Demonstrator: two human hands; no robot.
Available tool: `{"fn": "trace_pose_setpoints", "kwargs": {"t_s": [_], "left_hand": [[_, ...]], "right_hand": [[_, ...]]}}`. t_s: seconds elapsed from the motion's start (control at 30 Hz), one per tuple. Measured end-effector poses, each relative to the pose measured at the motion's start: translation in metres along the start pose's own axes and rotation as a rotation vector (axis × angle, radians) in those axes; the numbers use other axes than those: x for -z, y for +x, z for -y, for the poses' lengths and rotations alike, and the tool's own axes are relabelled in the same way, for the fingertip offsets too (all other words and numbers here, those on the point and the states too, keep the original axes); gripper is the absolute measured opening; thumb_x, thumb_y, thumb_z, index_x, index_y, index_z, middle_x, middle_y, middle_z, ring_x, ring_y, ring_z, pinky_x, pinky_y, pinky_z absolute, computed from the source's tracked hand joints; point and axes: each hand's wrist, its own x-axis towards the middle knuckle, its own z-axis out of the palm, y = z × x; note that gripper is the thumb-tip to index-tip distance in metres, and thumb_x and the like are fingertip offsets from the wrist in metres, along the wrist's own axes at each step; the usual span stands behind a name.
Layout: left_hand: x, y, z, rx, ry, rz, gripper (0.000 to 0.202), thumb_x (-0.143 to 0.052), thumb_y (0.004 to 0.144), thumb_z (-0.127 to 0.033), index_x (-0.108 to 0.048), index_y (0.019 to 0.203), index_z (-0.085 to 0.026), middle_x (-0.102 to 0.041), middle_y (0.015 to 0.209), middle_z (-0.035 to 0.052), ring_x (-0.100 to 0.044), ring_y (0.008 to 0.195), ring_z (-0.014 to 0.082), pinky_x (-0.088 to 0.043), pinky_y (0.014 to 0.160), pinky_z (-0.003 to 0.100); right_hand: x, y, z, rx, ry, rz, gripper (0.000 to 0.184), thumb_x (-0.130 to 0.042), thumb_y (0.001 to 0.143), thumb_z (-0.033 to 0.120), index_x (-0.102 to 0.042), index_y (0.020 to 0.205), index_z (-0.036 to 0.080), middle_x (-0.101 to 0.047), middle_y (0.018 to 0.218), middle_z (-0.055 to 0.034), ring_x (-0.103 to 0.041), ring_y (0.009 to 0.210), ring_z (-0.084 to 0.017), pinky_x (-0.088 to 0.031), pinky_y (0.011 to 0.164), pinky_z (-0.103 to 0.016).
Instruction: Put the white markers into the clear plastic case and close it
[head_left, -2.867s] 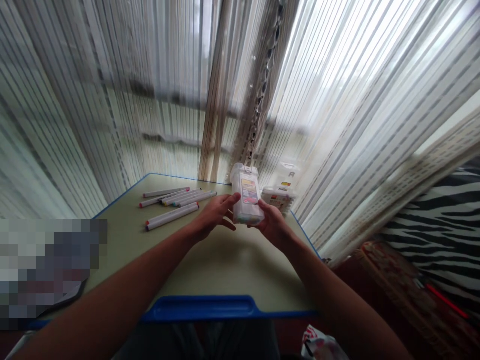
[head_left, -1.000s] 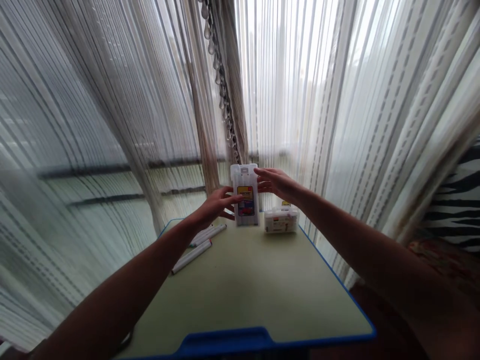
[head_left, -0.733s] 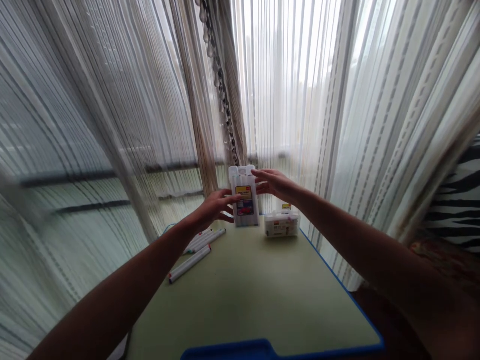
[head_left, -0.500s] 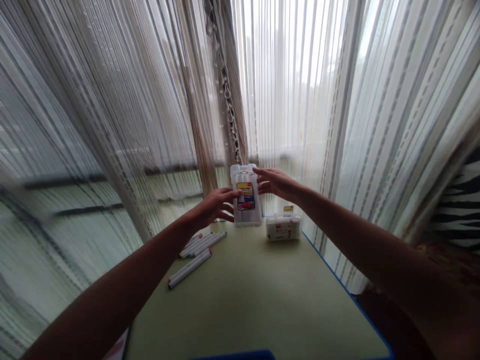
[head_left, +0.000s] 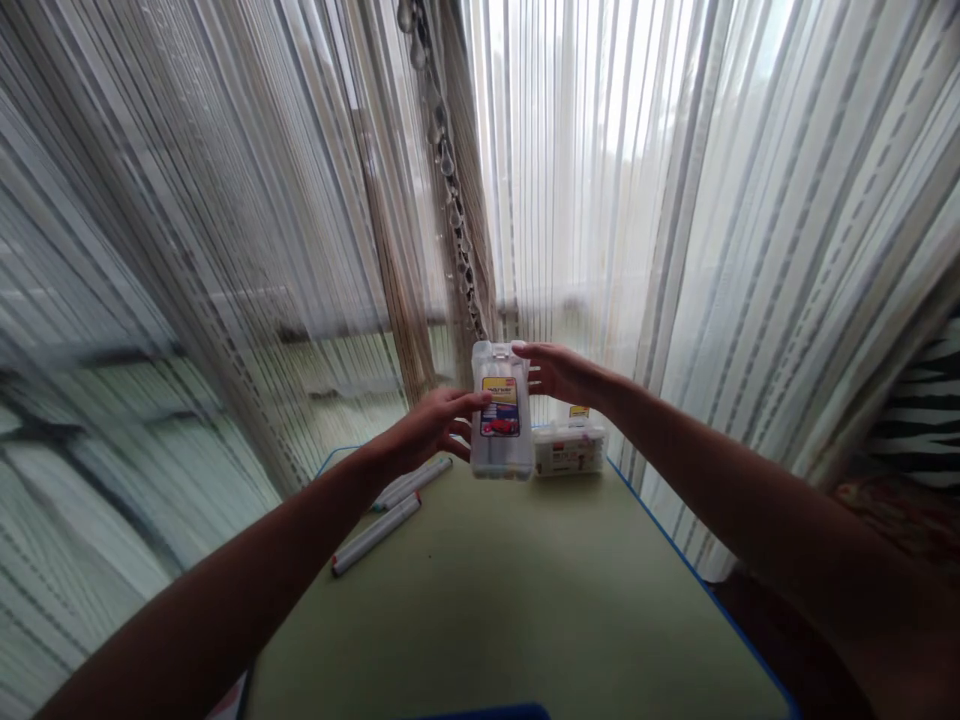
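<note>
A clear plastic marker case point(head_left: 502, 455) with a yellow, blue and red label is held upright above the far part of the table. My left hand point(head_left: 431, 428) grips its left side, thumb across the label and fingers partly hidden behind. At the upper right edge, my right hand point(head_left: 556, 372) holds the case with the thumb near its top corner. Some pale shapes show through the plastic near the bottom, too blurred to make out. White markers point(head_left: 379, 532) lie on the table below my left forearm, partly covered by it.
A second clear case point(head_left: 568, 452) with a printed label stands at the table's far right. The green table point(head_left: 510, 600) has a blue edge. Sheer striped curtains point(head_left: 600, 200) hang right behind it. Zebra-striped fabric point(head_left: 926, 410) shows at the far right.
Both hands have brought the case slightly lower and closer to me, a little to the right. My left forearm now covers more of the markers.
</note>
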Motion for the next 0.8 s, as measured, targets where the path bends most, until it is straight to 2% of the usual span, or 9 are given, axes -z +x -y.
{"fn": "trace_pose_setpoints", "kwargs": {"t_s": [0.1, 0.17, 0.27, 0.37, 0.47, 0.57, 0.63, 0.7, 0.8], "left_hand": [[-0.003, -0.01, 0.006, -0.027, 0.115, 0.001, 0.057, -0.079, 0.072, -0.053, -0.063, 0.111, -0.013, -0.072, 0.1, 0.015, -0.071, 0.08, 0.0242, -0.058, 0.057, 0.031], [-0.004, -0.015, 0.015, -0.046, 0.164, -0.005, 0.061, -0.083, 0.07, -0.048, -0.058, 0.115, -0.015, -0.071, 0.102, 0.0142, -0.072, 0.085, 0.0259, -0.06, 0.062, 0.033], [-0.002, -0.019, 0.029, -0.073, 0.171, 0.016, 0.062, -0.085, 0.07, -0.04, -0.054, 0.118, -0.018, -0.069, 0.106, 0.0119, -0.072, 0.092, 0.0251, -0.06, 0.073, 0.037], [-0.002, -0.018, 0.038, -0.06, 0.178, 0.035, 0.06, -0.084, 0.071, -0.038, -0.053, 0.117, -0.018, -0.067, 0.108, 0.0116, -0.072, 0.093, 0.0246, -0.06, 0.075, 0.037], [-0.003, -0.014, 0.037, -0.074, 0.162, 0.015, 0.057, -0.083, 0.072, -0.04, -0.054, 0.115, -0.018, -0.067, 0.107, 0.0112, -0.071, 0.091, 0.0238, -0.059, 0.074, 0.036], [-0.003, -0.007, 0.032, -0.131, 0.142, -0.019, 0.058, -0.085, 0.07, -0.04, -0.055, 0.115, -0.018, -0.066, 0.105, 0.0099, -0.07, 0.088, 0.0213, -0.058, 0.072, 0.034], [-0.002, -0.001, 0.029, -0.168, 0.139, -0.067, 0.061, -0.086, 0.067, -0.04, -0.055, 0.115, -0.019, -0.065, 0.106, 0.0092, -0.069, 0.084, 0.019, -0.057, 0.07, 0.033], [0.001, 0.006, 0.025, -0.2, 0.147, -0.121, 0.063, -0.087, 0.066, -0.041, -0.055, 0.116, -0.02, -0.065, 0.107, 0.0087, -0.068, 0.082, 0.0175, -0.057, 0.07, 0.033], [0.004, 0.016, 0.018, -0.23, 0.168, -0.163, 0.064, -0.087, 0.066, -0.04, -0.054, 0.117, -0.02, -0.063, 0.108, 0.0083, -0.067, 0.083, 0.0173, -0.058, 0.074, 0.036]], "right_hand": [[-0.004, -0.011, 0.0, 0.059, -0.068, 0.075, 0.031, -0.081, 0.076, 0.037, -0.07, 0.092, 0.014, -0.074, 0.094, -0.0094, -0.068, 0.081, -0.017, -0.057, 0.077, -0.03], [-0.007, -0.02, 0.0, 0.104, -0.166, 0.112, 0.032, -0.083, 0.074, 0.035, -0.071, 0.095, 0.014, -0.074, 0.093, -0.0076, -0.069, 0.085, -0.017, -0.055, 0.079, -0.031], [-0.01, -0.032, 0.0, 0.139, -0.344, 0.129, 0.037, -0.085, 0.071, 0.031, -0.071, 0.102, 0.016, -0.074, 0.093, -0.0056, -0.069, 0.086, -0.018, -0.054, 0.075, -0.031], [-0.011, -0.037, 0.0, 0.133, -0.409, 0.129, 0.038, -0.085, 0.07, 0.03, -0.071, 0.102, 0.016, -0.074, 0.091, -0.005, -0.07, 0.085, -0.019, -0.054, 0.073, -0.031], [-0.011, -0.035, 0.002, 0.142, -0.395, 0.104, 0.037, -0.084, 0.071, 0.032, -0.072, 0.103, 0.017, -0.074, 0.099, -0.0074, -0.071, 0.088, -0.02, -0.055, 0.077, -0.034], [-0.011, -0.03, 0.004, 0.196, -0.365, 0.011, 0.052, -0.087, 0.068, 0.03, -0.069, 0.116, 0.021, -0.071, 0.117, -0.0103, -0.07, 0.098, -0.023, -0.058, 0.083, -0.039], [-0.01, -0.026, 0.006, 0.209, -0.347, -0.074, 0.062, -0.088, 0.066, 0.031, -0.065, 0.123, 0.023, -0.068, 0.122, -0.0123, -0.069, 0.1, -0.025, -0.059, 0.082, -0.04], [-0.008, -0.022, 0.006, 0.193, -0.339, -0.126, 0.064, -0.088, 0.068, 0.036, -0.063, 0.125, 0.021, -0.068, 0.121, -0.0137, -0.069, 0.099, -0.025, -0.061, 0.08, -0.04], [-0.001, -0.017, 0.006, 0.147, -0.331, -0.11, 0.054, -0.082, 0.075, 0.044, -0.065, 0.12, 0.019, -0.072, 0.111, -0.0129, -0.069, 0.098, -0.024, -0.06, 0.08, -0.038]]}}
